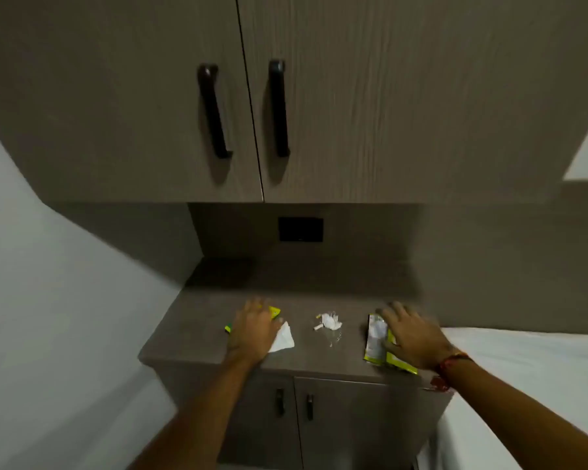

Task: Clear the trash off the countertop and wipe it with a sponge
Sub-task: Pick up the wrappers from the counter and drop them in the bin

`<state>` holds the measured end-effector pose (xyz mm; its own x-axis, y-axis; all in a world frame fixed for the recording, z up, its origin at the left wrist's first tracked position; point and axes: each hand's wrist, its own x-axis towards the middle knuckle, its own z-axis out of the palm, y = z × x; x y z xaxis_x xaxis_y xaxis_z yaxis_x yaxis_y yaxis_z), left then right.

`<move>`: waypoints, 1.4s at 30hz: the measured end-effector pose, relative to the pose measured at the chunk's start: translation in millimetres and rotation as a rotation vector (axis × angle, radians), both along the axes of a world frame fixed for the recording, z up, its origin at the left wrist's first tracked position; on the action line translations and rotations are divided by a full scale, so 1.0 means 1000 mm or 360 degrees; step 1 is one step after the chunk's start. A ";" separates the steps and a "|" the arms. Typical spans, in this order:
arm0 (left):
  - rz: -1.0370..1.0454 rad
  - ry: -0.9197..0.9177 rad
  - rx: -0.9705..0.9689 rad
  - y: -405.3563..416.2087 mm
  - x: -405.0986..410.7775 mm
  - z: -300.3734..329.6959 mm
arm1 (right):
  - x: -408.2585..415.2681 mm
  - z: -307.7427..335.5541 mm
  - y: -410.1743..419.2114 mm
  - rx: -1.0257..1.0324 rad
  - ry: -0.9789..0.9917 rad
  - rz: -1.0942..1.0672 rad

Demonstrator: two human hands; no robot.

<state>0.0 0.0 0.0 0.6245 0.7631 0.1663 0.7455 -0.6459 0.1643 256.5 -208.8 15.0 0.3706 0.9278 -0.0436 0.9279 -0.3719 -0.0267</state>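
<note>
A grey-brown countertop (197, 320) carries the trash. My left hand (253, 329) lies spread over a yellow-green sponge (274, 312), whose ends stick out on both sides of it. A white paper napkin (283, 339) lies just right of that hand. Crumpled white paper scraps (330, 322) sit in the middle. My right hand (413, 335) is spread over a silver and yellow-green snack wrapper (375, 337) at the right edge. Neither hand visibly grips anything; the view is blurred.
Upper cabinet doors with two dark handles (214, 110) hang close overhead. A dark wall socket plate (300, 229) sits on the back panel. Lower cabinet doors (319, 422) are below the counter. A white wall is at the left, a white surface (523, 368) at the right.
</note>
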 end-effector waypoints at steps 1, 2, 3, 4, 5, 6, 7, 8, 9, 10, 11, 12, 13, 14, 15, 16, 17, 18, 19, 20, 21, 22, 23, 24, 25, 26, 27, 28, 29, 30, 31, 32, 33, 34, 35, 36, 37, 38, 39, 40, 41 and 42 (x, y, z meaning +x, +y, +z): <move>0.0153 -0.0017 -0.0112 0.013 -0.001 -0.013 | 0.009 -0.016 0.005 -0.0073 0.0158 -0.0181; 0.0282 -0.0074 -0.0170 0.023 0.000 -0.022 | 0.017 -0.030 0.007 -0.0094 0.0250 -0.0279; 0.0362 -0.0110 -0.0195 0.036 0.001 -0.037 | 0.023 -0.046 0.008 -0.0154 0.0337 -0.0317; 0.0422 -0.0093 -0.0222 0.044 0.001 -0.047 | 0.028 -0.060 0.009 -0.0216 0.0426 -0.0335; 0.0444 -0.0067 -0.0251 0.050 0.003 -0.059 | 0.031 -0.075 0.010 -0.0275 0.0448 -0.0310; 0.0467 -0.0035 -0.0273 0.051 0.007 -0.066 | 0.031 -0.087 0.009 -0.0331 0.0408 -0.0282; 0.0474 -0.0005 -0.0267 0.052 0.011 -0.071 | 0.031 -0.098 0.007 -0.0356 0.0317 -0.0244; 0.0485 0.0037 -0.0243 0.050 0.014 -0.077 | 0.028 -0.105 0.006 -0.0397 0.0199 -0.0212; 0.0495 0.0093 -0.0217 0.051 0.017 -0.083 | 0.027 -0.111 0.006 -0.0392 0.0086 -0.0208; 0.0501 0.0127 -0.0174 0.051 0.019 -0.087 | 0.026 -0.114 0.006 -0.0381 -0.0014 -0.0218; 0.0520 0.0138 -0.0118 0.051 0.021 -0.092 | 0.023 -0.116 0.006 -0.0359 -0.0094 -0.0216; 0.0545 0.0116 -0.0072 0.049 0.022 -0.094 | 0.022 -0.115 0.006 -0.0328 -0.0126 -0.0210; 0.0571 0.0096 -0.0021 0.050 0.023 -0.096 | 0.022 -0.113 0.007 -0.0300 -0.0101 -0.0208; 0.0590 0.0082 0.0045 0.050 0.022 -0.096 | 0.023 -0.111 0.008 -0.0243 -0.0039 -0.0203; 0.0597 0.0062 0.0121 0.049 0.021 -0.095 | 0.024 -0.110 0.008 -0.0160 0.0044 -0.0196; 0.0593 0.0022 0.0184 0.046 0.020 -0.090 | 0.026 -0.109 0.006 -0.0069 0.0098 -0.0199; 0.0560 -0.0010 0.0254 0.042 0.019 -0.085 | 0.027 -0.108 0.003 0.0028 0.0141 -0.0221; 0.0504 -0.0037 0.0322 0.035 0.020 -0.079 | 0.027 -0.106 0.001 0.0178 0.0215 -0.0265; 0.0449 -0.0081 0.0386 0.026 0.022 -0.072 | 0.024 -0.103 -0.001 0.0386 0.0328 -0.0331; 0.0395 -0.0158 0.0434 0.013 0.027 -0.066 | 0.016 -0.100 -0.003 0.0638 0.0486 -0.0411; 0.0348 -0.0275 0.0469 -0.003 0.032 -0.063 | 0.004 -0.093 -0.005 0.0905 0.0677 -0.0507; 0.0301 -0.0428 0.0470 -0.021 0.038 -0.062 | -0.011 -0.085 -0.006 0.1159 0.0845 -0.0566; 0.0223 -0.0610 0.0414 -0.044 0.045 -0.065 | -0.027 -0.082 -0.011 0.1339 0.0950 -0.0599; 0.0122 -0.0805 0.0313 -0.070 0.050 -0.071 | -0.046 -0.082 -0.018 0.1456 0.1048 -0.0612; 0.0021 -0.0980 0.0173 -0.096 0.054 -0.081 | -0.064 -0.086 -0.027 0.1540 0.1176 -0.0607; -0.0065 -0.1113 0.0019 -0.123 0.056 -0.093 | -0.083 -0.095 -0.039 0.1578 0.1296 -0.0601; -0.0126 -0.1194 -0.0134 -0.146 0.055 -0.108 | -0.100 -0.107 -0.052 0.1583 0.1391 -0.0598; -0.0161 -0.1232 -0.0318 -0.168 0.051 -0.129 | -0.115 -0.125 -0.066 0.1550 0.1482 -0.0616; -0.0185 -0.1232 -0.0504 -0.188 0.046 -0.152 | -0.129 -0.147 -0.080 0.1500 0.1565 -0.0654; -0.0198 -0.1188 -0.0676 -0.205 0.039 -0.177 | -0.141 -0.171 -0.094 0.1429 0.1649 -0.0714; -0.0193 -0.1129 -0.0802 -0.221 0.029 -0.207 | -0.153 -0.198 -0.108 0.1344 0.1729 -0.0781; -0.0187 -0.1066 -0.0880 -0.232 0.020 -0.234 | -0.161 -0.224 -0.119 0.1263 0.1812 -0.0857; -0.0173 -0.0991 -0.0946 -0.243 0.010 -0.269 | -0.170 -0.257 -0.130 0.1165 0.1884 -0.0956; -0.0141 -0.0913 -0.1016 -0.252 0.002 -0.302 | -0.177 -0.291 -0.141 0.1079 0.1952 -0.1041; -0.0084 -0.0833 -0.1096 -0.255 -0.004 -0.335 | -0.180 -0.326 -0.148 0.1001 0.2013 -0.1111; 0.0016 -0.0764 -0.1197 -0.256 -0.008 -0.370 | -0.181 -0.363 -0.154 0.0894 0.2063 -0.1192; 0.0138 -0.0713 -0.1312 -0.254 -0.011 -0.401 | -0.181 -0.394 -0.157 0.0784 0.2096 -0.1281; 0.0271 -0.0667 -0.1414 -0.251 -0.011 -0.436 | -0.178 -0.429 -0.158 0.0694 0.2140 -0.1394; 0.0415 -0.0622 -0.1507 -0.246 -0.010 -0.470 | -0.173 -0.465 -0.157 0.0624 0.2190 -0.1525; 0.0548 -0.0569 -0.1604 -0.242 -0.007 -0.502 | -0.169 -0.499 -0.157 0.0558 0.2289 -0.1642; 0.0644 -0.0513 -0.1688 -0.240 -0.004 -0.534 | -0.164 -0.531 -0.156 0.0482 0.2350 -0.1691; 0.0698 -0.0442 -0.1752 -0.237 0.000 -0.559 | -0.160 -0.557 -0.154 0.0405 0.2373 -0.1746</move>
<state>0.2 -237.4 -559.5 0.3241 0.7178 -0.6163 0.7179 0.2376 0.6543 96.7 -362.3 -542.2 0.5225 0.3680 -0.7692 -0.5285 -0.5681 -0.6308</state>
